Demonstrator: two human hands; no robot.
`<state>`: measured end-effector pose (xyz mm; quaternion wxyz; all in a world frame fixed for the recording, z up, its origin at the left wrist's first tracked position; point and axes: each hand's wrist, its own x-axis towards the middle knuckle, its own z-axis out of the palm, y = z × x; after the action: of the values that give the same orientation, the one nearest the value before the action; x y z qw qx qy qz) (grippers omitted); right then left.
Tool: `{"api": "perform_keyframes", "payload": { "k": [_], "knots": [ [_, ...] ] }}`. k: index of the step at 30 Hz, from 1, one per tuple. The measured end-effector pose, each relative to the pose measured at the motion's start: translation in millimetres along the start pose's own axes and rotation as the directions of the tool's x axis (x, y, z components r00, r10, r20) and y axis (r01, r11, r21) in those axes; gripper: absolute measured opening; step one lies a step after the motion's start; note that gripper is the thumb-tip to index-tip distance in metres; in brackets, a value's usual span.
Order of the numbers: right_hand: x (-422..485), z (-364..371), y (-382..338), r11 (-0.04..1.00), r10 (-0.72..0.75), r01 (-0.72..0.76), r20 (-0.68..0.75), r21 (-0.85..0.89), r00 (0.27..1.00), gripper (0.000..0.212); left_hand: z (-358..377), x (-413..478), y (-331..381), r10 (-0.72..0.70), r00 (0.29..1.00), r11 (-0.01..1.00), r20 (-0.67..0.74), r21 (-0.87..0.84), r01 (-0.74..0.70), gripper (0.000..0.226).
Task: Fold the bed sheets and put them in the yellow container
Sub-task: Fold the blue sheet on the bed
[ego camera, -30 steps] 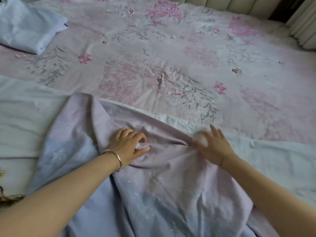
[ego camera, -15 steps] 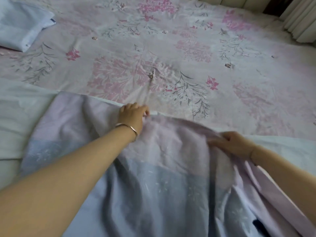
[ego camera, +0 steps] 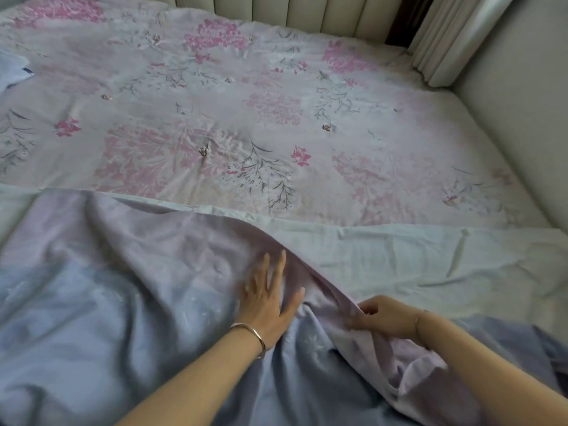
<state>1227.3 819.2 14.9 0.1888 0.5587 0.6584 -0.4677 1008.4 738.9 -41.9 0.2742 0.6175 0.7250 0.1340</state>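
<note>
Lilac cloth fading to blue, the bed sheet [ego camera: 123, 302] lies rumpled across the near end of the bed, filling the view from about 8 o'clock round to 5 o'clock. Its far edge runs in a raised ridge down toward 5 o'clock. The left hand [ego camera: 267, 305] lies flat on it near 6 o'clock, fingers straight and spread, pressing the fabric; a thin metal bangle [ego camera: 252, 332] circles that wrist. The right hand [ego camera: 384, 318], just beside it toward 5 o'clock, has curled fingers pinching the ridge of the sheet's edge. Under the sheet a pale green sheet [ego camera: 430, 256] spreads out toward 3 o'clock. Beyond it, a floral bedspread [ego camera: 246, 118] in pink and grey covers the mattress up to 12 o'clock, where a padded headboard [ego camera: 276, 7] stands. Pleated curtains [ego camera: 455, 35] hang at 1 o'clock, and a bit of light blue cloth [ego camera: 12, 72] shows at 10 o'clock.
</note>
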Motion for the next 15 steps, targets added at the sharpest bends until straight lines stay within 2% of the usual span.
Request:
{"api": "perform_keyframes", "payload": {
  "k": [3, 6, 7, 9, 11, 13, 15],
  "knots": [
    [-18.2, -1.5, -6.1, 0.961, -0.147, 0.18, -0.163, 0.211, 0.976, 0.021, -6.7, 4.9, 39.5, 0.28, 0.958, 0.96, -0.054, 0.037, -0.279, 0.072],
    [-42.9, -4.0, -4.6, 0.9, -0.264, 0.268, -0.059, 0.344, 0.963, 0.023, -20.5, 12.2, 75.7, 0.492, 0.865, 0.87, -0.098, 0.074, -0.487, 0.072],
    [-50.5, -3.8, -0.6, 0.91, -0.281, 0.274, -0.024, 0.313, 0.959, 0.023, -25.1, 14.0, 83.0, 0.506, 0.861, 0.861, -0.058, 0.091, -0.5, 0.076],
    [-60.1, -3.4, 11.6, 0.968, -0.237, 0.236, -0.003, 0.088, 0.972, 0.014, -31.7, 13.6, 88.0, 0.47, 0.876, 0.857, 0.106, 0.182, -0.482, 0.083],
    [-68.9, -3.8, 29.2, 0.981, -0.178, 0.179, 0.021, -0.07, 0.984, 0.033, -28.1, 10.3, 85.9, 0.435, 0.878, 0.831, 0.198, 0.289, -0.476, 0.081],
    [-72.9, -0.7, 41.6, 0.976, -0.207, 0.207, 0.0, -0.068, 0.978, 0.041, -21.8, 6.0, 79.3, 0.463, 0.866, 0.804, 0.189, 0.323, -0.5, 0.067],
    [-79.0, 1.1, 51.6, 0.969, -0.245, 0.241, -0.088, -0.055, 0.965, 0.035, -18.2, -0.4, 78.0, 0.463, 0.873, 0.844, 0.151, 0.226, -0.487, 0.043]
  ]
}}
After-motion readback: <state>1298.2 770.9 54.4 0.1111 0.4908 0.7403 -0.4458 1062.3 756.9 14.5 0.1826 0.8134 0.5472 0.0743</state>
